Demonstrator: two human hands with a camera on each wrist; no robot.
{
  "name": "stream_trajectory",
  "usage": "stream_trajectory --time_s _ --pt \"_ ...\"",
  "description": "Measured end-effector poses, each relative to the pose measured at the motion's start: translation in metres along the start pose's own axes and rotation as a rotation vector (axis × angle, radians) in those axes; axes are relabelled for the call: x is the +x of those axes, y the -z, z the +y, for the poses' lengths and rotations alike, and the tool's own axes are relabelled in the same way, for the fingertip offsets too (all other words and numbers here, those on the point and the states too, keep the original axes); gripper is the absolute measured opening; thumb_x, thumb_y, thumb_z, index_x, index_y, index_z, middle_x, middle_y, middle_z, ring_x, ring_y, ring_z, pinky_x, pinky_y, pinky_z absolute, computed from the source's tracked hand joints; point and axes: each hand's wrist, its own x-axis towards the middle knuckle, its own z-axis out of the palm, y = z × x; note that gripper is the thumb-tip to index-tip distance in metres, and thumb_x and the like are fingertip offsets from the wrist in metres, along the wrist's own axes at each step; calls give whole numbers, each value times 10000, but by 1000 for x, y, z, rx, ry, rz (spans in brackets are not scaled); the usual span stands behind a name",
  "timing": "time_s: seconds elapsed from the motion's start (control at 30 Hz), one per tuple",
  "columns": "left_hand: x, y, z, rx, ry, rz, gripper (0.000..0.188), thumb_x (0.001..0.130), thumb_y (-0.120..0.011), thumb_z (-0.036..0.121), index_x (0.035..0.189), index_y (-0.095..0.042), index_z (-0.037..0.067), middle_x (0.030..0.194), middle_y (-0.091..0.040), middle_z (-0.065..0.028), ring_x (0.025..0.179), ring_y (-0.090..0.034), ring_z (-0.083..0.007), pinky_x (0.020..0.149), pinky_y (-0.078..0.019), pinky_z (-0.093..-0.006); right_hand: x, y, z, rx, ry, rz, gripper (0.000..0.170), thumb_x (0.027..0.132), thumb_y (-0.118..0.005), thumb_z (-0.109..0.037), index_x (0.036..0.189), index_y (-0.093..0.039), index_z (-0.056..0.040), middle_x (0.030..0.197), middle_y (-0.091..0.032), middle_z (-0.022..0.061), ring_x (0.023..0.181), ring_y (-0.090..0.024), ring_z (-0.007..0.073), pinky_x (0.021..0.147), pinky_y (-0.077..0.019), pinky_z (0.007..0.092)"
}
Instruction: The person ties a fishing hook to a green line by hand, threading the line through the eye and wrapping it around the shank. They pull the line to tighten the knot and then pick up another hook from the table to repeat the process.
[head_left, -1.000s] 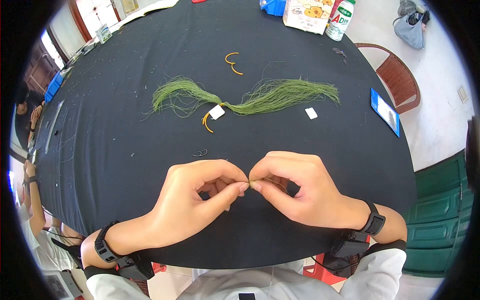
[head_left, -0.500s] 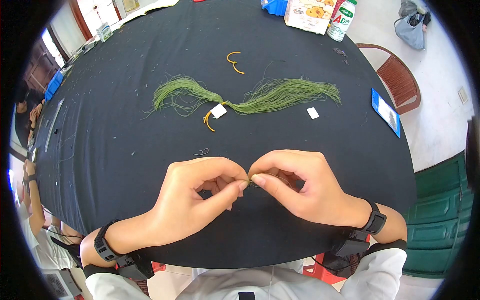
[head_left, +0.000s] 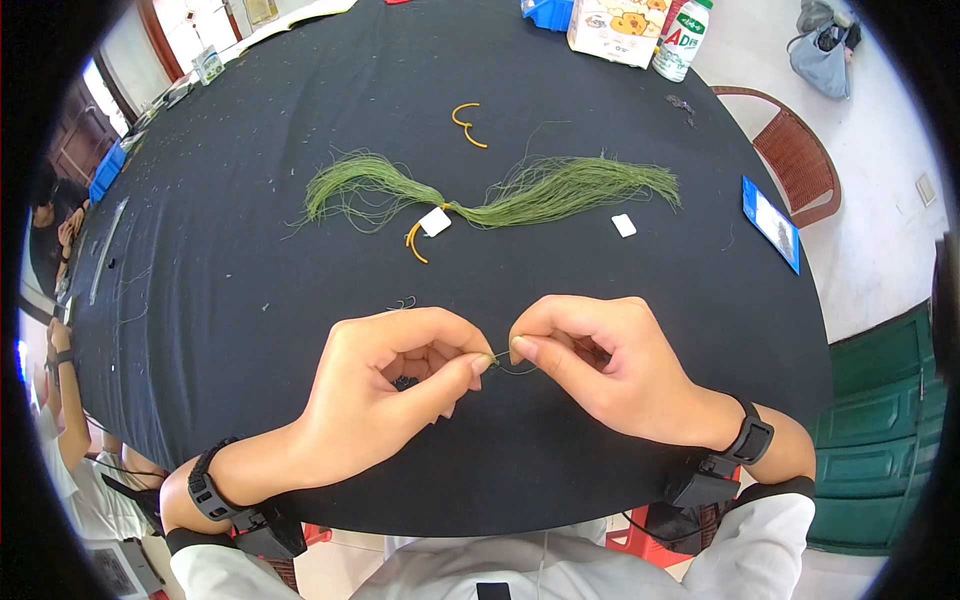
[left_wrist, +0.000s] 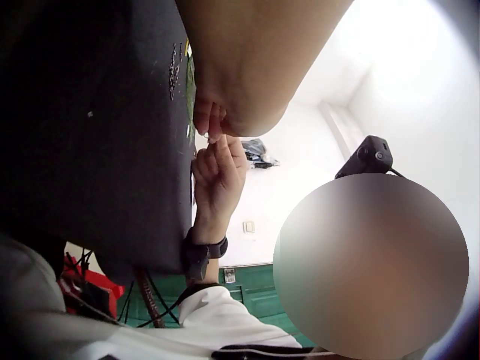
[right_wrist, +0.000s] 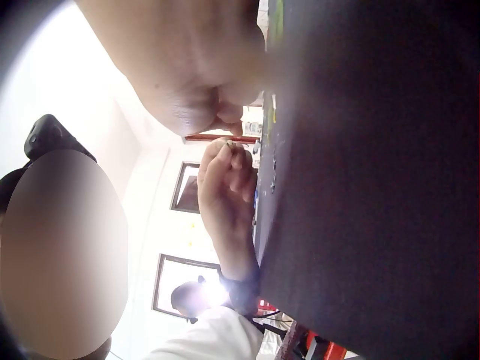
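Note:
Just above the near side of the table, my left hand (head_left: 375, 375) pinches a thin green line (head_left: 517, 372) between thumb and forefinger. My right hand (head_left: 615, 360) pinches the same line a short way to the right, and a small loop of it sags between the fingertips. Whatever else lies between the left fingertips is hidden. Small metal hooks (head_left: 404, 302) lie just beyond the left hand, partly covered by it. Farther off, a long bundle of green line (head_left: 570, 195) lies across the cloth, tied at its middle.
Around the bundle lie yellow curved pieces (head_left: 466, 126) and a small white tag (head_left: 624, 225). A blue packet (head_left: 771, 225) sits near the right edge of the black-covered table (head_left: 250, 330). At the back stand a white bottle (head_left: 683, 40) and a printed bag (head_left: 617, 30).
My hands have drawn slightly apart, the left going left and the right going right. A short stretch and loop of line now shows between the fingertips.

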Motion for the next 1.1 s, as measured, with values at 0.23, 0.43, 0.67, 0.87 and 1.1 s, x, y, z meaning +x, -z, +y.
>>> stream_trajectory --time_s 0.23,0.43,0.67,0.87,1.1 --pt "0 1 2 -37 36 10 97 868 -596 29 913 -634 -48 781 -627 -58 677 -590 -62 568 -496 -193 -1 -1 1 -6 15 16 78 866 -562 -66 849 -608 -5 560 -541 76 461 -468 83 432 -333 263" --pt "0 0 4 -22 38 19 96 869 -596 30 912 -634 -46 780 -630 -54 676 -591 -60 563 -497 -193 -1 0 0 -33 13 14 71 860 -564 -61 848 -606 -4 553 -534 77 452 -462 88 432 -335 265" --pt "-1 -1 5 -14 44 36 100 868 -595 33 917 -635 -44 767 -632 -52 649 -585 -58 559 -493 -189 -1 4 -3 -130 35 -26 78 840 -612 -84 901 -597 -37 532 -522 65 422 -462 110 420 -333 274" --pt "-2 -2 5 -37 55 24 79 874 -588 7 923 -624 -45 751 -639 -79 572 -574 -67 487 -461 -184 0 -5 7 -383 464 101 135 793 -656 -80 914 -594 -76 630 -601 69 480 -586 221 421 -438 315" --pt "0 -2 5 -108 102 13 64 869 -599 13 897 -625 -39 733 -642 -88 549 -581 -80 470 -466 -191 1 -4 12 -484 607 116 172 750 -654 -35 906 -584 -52 662 -615 47 486 -596 203 405 -455 301"
